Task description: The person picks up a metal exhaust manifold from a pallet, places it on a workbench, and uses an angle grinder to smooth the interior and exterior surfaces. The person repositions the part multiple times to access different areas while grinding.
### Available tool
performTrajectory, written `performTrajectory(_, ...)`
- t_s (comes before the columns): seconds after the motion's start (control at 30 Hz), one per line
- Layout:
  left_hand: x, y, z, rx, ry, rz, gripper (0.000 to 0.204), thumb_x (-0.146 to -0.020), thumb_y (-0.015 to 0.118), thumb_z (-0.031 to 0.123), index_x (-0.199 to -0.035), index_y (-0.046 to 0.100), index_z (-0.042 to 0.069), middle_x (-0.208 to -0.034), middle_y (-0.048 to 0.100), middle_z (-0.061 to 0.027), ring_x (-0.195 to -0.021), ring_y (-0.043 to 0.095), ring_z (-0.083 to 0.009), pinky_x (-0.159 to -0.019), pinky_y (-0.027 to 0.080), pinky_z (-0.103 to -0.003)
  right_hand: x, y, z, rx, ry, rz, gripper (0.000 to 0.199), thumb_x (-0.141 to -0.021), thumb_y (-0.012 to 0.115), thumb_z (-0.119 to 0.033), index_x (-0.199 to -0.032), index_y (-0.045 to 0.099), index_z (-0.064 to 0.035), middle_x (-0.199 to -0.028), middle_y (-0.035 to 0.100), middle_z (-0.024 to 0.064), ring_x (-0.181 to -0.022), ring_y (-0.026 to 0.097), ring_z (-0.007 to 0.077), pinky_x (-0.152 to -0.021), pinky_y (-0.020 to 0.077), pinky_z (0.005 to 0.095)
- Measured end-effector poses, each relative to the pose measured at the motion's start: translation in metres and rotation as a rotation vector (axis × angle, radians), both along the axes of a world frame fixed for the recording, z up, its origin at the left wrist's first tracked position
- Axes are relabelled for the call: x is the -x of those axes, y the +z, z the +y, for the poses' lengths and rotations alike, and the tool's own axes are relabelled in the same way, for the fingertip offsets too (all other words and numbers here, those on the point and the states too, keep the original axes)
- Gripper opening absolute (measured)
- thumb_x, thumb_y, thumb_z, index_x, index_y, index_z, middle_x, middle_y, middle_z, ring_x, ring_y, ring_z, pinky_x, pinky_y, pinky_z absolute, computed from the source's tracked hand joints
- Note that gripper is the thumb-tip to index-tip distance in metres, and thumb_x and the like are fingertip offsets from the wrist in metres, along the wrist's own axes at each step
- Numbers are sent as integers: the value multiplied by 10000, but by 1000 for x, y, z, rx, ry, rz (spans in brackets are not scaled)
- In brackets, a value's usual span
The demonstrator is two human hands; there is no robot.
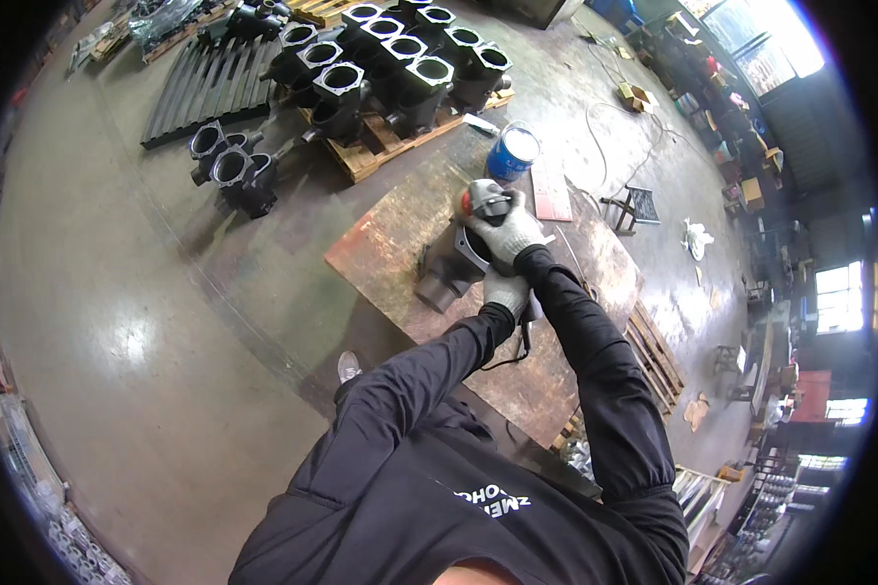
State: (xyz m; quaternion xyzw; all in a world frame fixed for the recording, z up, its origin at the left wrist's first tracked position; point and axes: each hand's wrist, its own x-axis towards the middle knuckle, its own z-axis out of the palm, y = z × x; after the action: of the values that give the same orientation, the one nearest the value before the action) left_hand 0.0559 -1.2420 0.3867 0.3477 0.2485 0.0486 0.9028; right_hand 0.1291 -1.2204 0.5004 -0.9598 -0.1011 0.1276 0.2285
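Both hands wear whitish work gloves and are close together over the metal-topped worktable. My right hand [513,236] is closed round the front of an angle grinder [490,199], which has a grey head with a red patch. Just below it, my left hand [506,291] is wrapped round the tool's rear body, mostly hidden by the glove and cuff. A black cord hangs from that end. Under and beside the grinder lies a dark grey cast metal housing [449,268] with a round opening and a pipe stub. Where the disc meets the housing is hidden.
A blue paint can [514,151] with a white lid stands at the worktable's [390,239] far edge. Beyond are black castings [415,83] on a wooden pallet [380,146]. More castings [232,168] sit on the floor to the left. A small black stool [639,207] is at right.
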Motion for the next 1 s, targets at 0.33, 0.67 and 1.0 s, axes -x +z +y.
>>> performTrajectory(0.33, -52, -2, -13, 18, -141, 10, 539, -810, 779, 129, -1274, 557, -32, -1200, 679, -133, -1069, 660, -235, -941, 512, -327, -52, -13, -32, -85, -92, -104, 1122, -771, 812, -521, -1525, 207, 50, -1367, 582, 279, -1235, 620, 386, -1027, 498, 409)
performTrajectory(0.67, -47, 9, -22, -129, -187, 60, 484, -821, 756, 115, -1245, 578, -37, -1177, 694, -138, -1048, 666, -242, -939, 521, -334, -50, -11, -44, -193, -181, -159, 1037, -758, 855, -427, -1447, 289, 102, -1334, 618, 238, -1229, 629, 330, -1043, 487, 374)
performTrajectory(1.0, -28, -6, -13, 24, -19, -69, 361, -968, 591, 90, -1322, 530, 55, -1199, 654, -113, -1045, 648, -253, -887, 536, -371, -35, -11, -15, -56, -36, -4, 1054, -777, 767, -605, -1474, 273, 11, -1245, 647, 300, -1145, 656, 437, -965, 527, 446)
